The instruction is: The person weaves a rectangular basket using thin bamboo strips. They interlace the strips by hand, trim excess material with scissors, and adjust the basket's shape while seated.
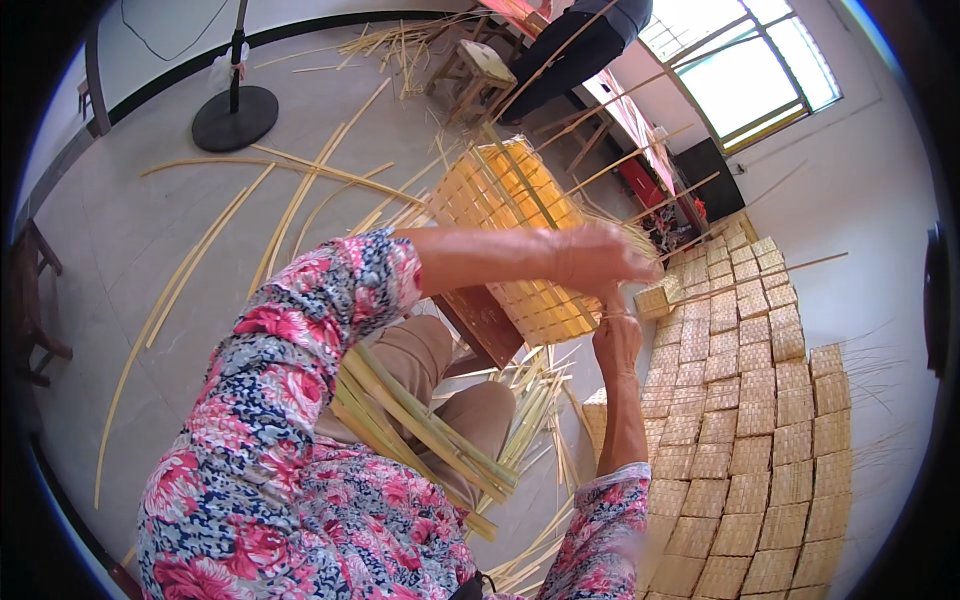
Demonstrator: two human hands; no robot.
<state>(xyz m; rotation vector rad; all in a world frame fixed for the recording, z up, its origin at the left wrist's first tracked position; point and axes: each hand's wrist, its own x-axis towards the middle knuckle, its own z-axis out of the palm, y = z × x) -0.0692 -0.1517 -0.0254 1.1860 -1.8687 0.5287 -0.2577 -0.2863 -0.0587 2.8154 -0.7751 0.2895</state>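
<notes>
A woven bamboo basket (480, 190) lies tilted in front of me, its long loose strips sticking out toward the upper right. It rests against a red-brown wooden stool or board (488, 325). My left hand (600, 255) reaches across the basket to its right corner; its fingers are smeared by motion. Just below it, my right hand (616, 325) is closed at the same corner, seemingly pinching a bamboo strip, with its fingertips partly hidden by the left hand. A bundle of split bamboo strips (420, 425) lies across my lap.
Stacked small woven baskets (750, 430) fill the right side along the wall. Loose bamboo strips (310, 180) are scattered over the floor. A round black stand base (235, 118) stands far left. Beyond the basket are a wooden stool (485, 65) and another person (570, 55) in dark trousers.
</notes>
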